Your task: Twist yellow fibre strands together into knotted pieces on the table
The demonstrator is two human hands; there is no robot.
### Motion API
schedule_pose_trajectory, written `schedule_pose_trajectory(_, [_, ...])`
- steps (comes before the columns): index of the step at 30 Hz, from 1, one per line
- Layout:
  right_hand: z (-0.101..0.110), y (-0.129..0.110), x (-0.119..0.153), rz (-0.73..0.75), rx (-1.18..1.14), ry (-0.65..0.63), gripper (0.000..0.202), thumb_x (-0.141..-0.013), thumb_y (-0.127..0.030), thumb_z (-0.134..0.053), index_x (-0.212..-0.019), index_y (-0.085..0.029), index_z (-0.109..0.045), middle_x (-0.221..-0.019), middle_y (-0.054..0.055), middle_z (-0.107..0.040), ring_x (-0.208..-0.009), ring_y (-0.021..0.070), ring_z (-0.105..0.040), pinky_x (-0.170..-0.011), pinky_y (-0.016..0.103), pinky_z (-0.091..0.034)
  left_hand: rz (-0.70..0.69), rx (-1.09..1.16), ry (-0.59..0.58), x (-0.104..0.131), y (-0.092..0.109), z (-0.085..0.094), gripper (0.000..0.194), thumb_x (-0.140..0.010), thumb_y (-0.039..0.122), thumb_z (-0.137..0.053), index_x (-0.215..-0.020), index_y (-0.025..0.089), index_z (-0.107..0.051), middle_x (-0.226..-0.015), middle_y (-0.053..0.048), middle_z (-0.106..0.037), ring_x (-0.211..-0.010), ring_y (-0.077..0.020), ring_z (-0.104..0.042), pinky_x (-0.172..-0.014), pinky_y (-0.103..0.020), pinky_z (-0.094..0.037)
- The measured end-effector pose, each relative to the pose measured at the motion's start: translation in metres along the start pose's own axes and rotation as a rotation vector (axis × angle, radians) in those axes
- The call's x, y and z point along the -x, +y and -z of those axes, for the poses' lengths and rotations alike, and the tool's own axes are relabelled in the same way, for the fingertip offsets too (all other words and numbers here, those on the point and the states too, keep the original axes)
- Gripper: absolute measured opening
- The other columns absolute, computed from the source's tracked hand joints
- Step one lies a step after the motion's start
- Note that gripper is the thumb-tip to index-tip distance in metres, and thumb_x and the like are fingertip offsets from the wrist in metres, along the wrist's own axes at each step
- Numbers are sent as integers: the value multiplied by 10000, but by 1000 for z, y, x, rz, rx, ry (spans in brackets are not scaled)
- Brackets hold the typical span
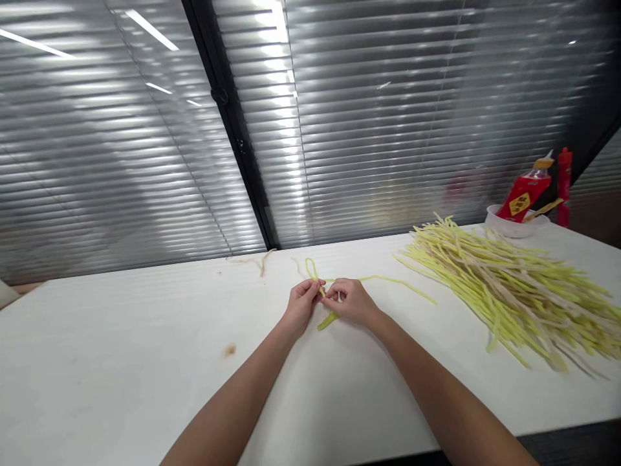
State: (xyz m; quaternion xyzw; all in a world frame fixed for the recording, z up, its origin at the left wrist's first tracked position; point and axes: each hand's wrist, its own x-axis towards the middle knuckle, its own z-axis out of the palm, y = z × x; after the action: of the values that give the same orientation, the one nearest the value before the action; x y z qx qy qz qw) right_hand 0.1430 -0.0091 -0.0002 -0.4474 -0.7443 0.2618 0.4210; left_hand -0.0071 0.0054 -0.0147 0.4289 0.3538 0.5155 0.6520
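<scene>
While in pinching fingers (pixel 312 288) of both hands (pixel 301 303) (pixel 356 301), yellow strand loop (pixel 315 271) lengthwise toward blinds (pixel 369 142).

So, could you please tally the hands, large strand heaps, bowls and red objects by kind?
Hands: 2 (left hand, right hand)
Large strand heap: 1
Bowl: 1
Red objects: 2 (bottle, slim red object)
Total: 6

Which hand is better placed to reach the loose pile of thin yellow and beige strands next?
Likely the right hand, which is nearer the pile; the left hand is farther off. Both are busy at the looped yellow strand.
</scene>
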Motion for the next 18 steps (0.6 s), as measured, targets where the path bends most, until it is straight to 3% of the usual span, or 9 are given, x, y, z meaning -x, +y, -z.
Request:
schedule_pose_trajectory(3, [1,-1,0,-10,-67,0,147,-706,-321,-656,-622,-200,-653,-614,-1,-573,-543,112,-426,-539,247,-346,14,60,-2,0,1,1,262,-703,364,-696,-814,133,-645,-637,-7,-599,-610,-105,-547,-642,-237,-416])
schedule_pose_trajectory(6, [1,1,-2,-53,-117,89,233,-744,-374,-618,-604,-189,-634,-632,4,-586,-529,106,-414,-534,248,-344,38,99,-4,0,4,2,235,-683,328,-714,-781,123,-652,-633,-13,-600,-608,-100,-538,-642,-228,-412])
schedule_pose_trajectory(11, [1,8,-8,-210,-307,205,266,-740,-433,-607,-756,-177,-675,-713,24,-629,-501,98,-412,-506,243,-362,84,45,-126,2,12,1,187,-671,291,-704,-701,113,-656,-561,-10,-542,-584,-110,-516,-604,-226,-384])
schedule_pose_trajectory(14, [2,9,-10,-290,-508,137,324,-705,-441,-651,-889,-174,-670,-702,22,-631,-483,100,-459,-495,245,-384,113,11,-228,5,15,1,188,-675,300,-692,-666,117,-651,-554,-9,-513,-595,-120,-514,-614,-236,-378])
schedule_pose_trajectory(18, [4,2,-8,-277,-788,-96,412,-695,-435,-673,-1015,-182,-621,-610,-3,-620,-520,150,-574,-544,276,-441,183,-69,-334,7,19,1,228,-673,342,-687,-636,122,-642,-552,-23,-515,-588,-134,-509,-597,-251,-362])
